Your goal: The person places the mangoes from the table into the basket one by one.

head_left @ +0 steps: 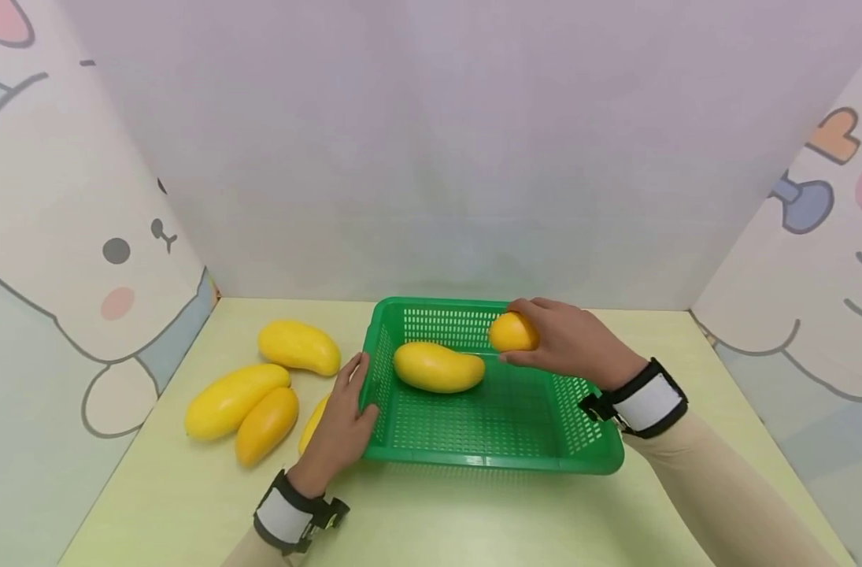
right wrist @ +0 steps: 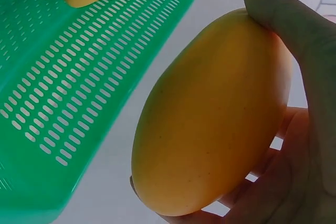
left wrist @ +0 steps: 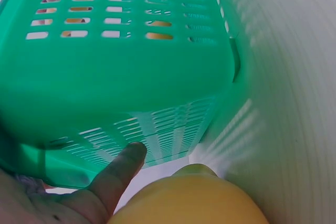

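Observation:
My right hand (head_left: 568, 339) grips an orange-yellow mango (right wrist: 210, 114) above the back right part of a green plastic basket (head_left: 473, 461). Its thumb and fingers curve around the fruit in the right wrist view. Inside the basket, a long yellow mango (head_left: 438, 368) lies toward the back left. Fairly straight fingers of my left hand (head_left: 338, 429) rest against the basket's left side. A fingertip (left wrist: 134, 153) touches the slotted wall in the left wrist view. Beside that hand, a mango (left wrist: 191, 203) sits on the table, partly hidden in the head view.
Left of the basket, a yellow mango (head_left: 299, 346) lies at the back. Nearer, a larger yellow mango (head_left: 235, 402) touches a smaller orange-yellow mango (head_left: 268, 425). The pale table (head_left: 473, 520) meets a plain back wall (head_left: 431, 157) and cartoon-printed side walls.

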A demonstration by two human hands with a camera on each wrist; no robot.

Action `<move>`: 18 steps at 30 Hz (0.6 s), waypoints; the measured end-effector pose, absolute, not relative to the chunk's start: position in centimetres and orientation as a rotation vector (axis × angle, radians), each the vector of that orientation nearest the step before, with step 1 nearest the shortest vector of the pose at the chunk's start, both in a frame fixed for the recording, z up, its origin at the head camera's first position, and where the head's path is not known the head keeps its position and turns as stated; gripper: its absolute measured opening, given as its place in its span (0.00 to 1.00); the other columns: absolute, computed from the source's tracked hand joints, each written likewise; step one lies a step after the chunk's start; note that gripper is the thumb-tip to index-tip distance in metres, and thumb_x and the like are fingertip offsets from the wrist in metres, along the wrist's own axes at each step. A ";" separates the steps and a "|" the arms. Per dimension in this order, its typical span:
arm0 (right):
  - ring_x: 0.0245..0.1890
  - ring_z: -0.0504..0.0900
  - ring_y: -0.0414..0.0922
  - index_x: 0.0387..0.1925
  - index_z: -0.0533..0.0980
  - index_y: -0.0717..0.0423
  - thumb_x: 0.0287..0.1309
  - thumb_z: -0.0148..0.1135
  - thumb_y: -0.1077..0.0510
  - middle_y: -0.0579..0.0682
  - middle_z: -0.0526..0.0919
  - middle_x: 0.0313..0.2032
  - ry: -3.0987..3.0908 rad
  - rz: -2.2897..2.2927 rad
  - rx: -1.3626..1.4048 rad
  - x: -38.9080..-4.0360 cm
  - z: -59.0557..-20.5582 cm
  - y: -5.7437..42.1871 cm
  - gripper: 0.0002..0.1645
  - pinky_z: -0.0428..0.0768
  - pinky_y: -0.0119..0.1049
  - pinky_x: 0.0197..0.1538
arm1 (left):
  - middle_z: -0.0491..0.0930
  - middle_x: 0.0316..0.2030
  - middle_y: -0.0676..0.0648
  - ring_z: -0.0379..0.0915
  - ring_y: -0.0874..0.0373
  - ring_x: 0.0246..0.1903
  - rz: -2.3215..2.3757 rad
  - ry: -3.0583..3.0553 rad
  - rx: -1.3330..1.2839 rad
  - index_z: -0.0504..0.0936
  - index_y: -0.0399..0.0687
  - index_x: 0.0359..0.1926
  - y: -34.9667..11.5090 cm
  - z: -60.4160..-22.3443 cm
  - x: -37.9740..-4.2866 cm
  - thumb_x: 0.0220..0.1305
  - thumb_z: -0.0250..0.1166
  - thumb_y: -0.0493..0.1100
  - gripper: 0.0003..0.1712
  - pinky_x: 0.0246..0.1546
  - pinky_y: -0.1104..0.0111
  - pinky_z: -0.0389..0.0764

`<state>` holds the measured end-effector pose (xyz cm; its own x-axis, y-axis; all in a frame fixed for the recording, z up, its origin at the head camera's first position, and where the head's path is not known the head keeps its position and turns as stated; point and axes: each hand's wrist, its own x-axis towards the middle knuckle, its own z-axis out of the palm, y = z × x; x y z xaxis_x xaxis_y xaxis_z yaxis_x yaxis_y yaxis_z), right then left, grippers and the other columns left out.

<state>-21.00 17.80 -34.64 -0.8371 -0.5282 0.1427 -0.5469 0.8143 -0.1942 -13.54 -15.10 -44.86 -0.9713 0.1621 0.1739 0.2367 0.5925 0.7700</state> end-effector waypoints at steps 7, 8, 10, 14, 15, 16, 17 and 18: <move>0.26 0.73 0.39 0.50 0.72 0.48 0.45 0.63 0.31 0.43 0.77 0.34 -2.967 0.273 0.931 -22.3 -35.6 17.0 0.36 0.73 0.33 0.29 | 0.43 0.72 0.46 0.50 0.47 0.67 -1.348 -2.725 -0.343 0.46 0.43 0.72 -15.2 -44.9 -13.5 0.62 0.51 0.34 0.40 0.60 0.50 0.61; 0.26 0.73 0.39 0.49 0.72 0.48 0.45 0.64 0.31 0.43 0.77 0.33 -2.981 0.250 0.939 -22.5 -35.8 16.8 0.36 0.73 0.32 0.29 | 0.43 0.72 0.46 0.50 0.47 0.67 -1.349 -2.726 -0.342 0.46 0.43 0.72 -15.2 -44.9 -13.4 0.62 0.51 0.34 0.40 0.60 0.50 0.61; 0.25 0.72 0.39 0.50 0.72 0.48 0.44 0.64 0.31 0.43 0.77 0.32 -3.015 0.192 0.958 -22.9 -36.1 16.5 0.36 0.72 0.32 0.28 | 0.42 0.72 0.47 0.50 0.48 0.67 -1.346 -2.732 -0.334 0.46 0.44 0.73 -15.2 -44.9 -13.4 0.62 0.51 0.34 0.40 0.60 0.50 0.61; 0.25 0.72 0.40 0.50 0.72 0.50 0.43 0.65 0.32 0.44 0.77 0.31 -3.088 0.122 0.986 -23.4 -36.6 16.0 0.37 0.71 0.33 0.26 | 0.43 0.72 0.46 0.52 0.47 0.66 -1.340 -2.720 -0.339 0.46 0.43 0.72 -15.2 -44.9 -13.4 0.61 0.51 0.34 0.40 0.59 0.50 0.62; 0.26 0.72 0.40 0.50 0.72 0.50 0.43 0.66 0.32 0.44 0.77 0.32 -3.102 0.108 0.987 -23.6 -36.7 15.9 0.37 0.71 0.33 0.26 | 0.43 0.72 0.45 0.52 0.47 0.66 -1.341 -2.716 -0.342 0.46 0.42 0.72 -15.2 -44.9 -13.4 0.61 0.52 0.33 0.40 0.59 0.50 0.63; 0.25 0.72 0.41 0.50 0.72 0.50 0.43 0.66 0.33 0.45 0.77 0.32 -3.114 0.105 0.988 -23.6 -36.8 15.8 0.37 0.71 0.33 0.26 | 0.43 0.72 0.45 0.53 0.47 0.66 -1.339 -2.711 -0.346 0.47 0.42 0.72 -15.1 -44.9 -13.4 0.61 0.52 0.33 0.40 0.58 0.50 0.63; 0.26 0.72 0.41 0.50 0.72 0.51 0.43 0.66 0.33 0.45 0.77 0.32 -3.126 0.102 0.985 -23.7 -36.9 15.7 0.37 0.72 0.34 0.26 | 0.43 0.72 0.45 0.53 0.47 0.66 -1.340 -2.706 -0.351 0.47 0.41 0.72 -15.1 -44.9 -13.4 0.61 0.52 0.33 0.40 0.58 0.50 0.63; 0.26 0.73 0.41 0.50 0.72 0.50 0.43 0.66 0.33 0.45 0.77 0.32 -3.136 0.093 0.977 -23.8 -37.0 15.6 0.37 0.72 0.34 0.27 | 0.43 0.72 0.45 0.53 0.47 0.66 -1.340 -2.705 -0.353 0.47 0.41 0.72 -15.1 -44.9 -13.4 0.61 0.52 0.33 0.40 0.58 0.50 0.63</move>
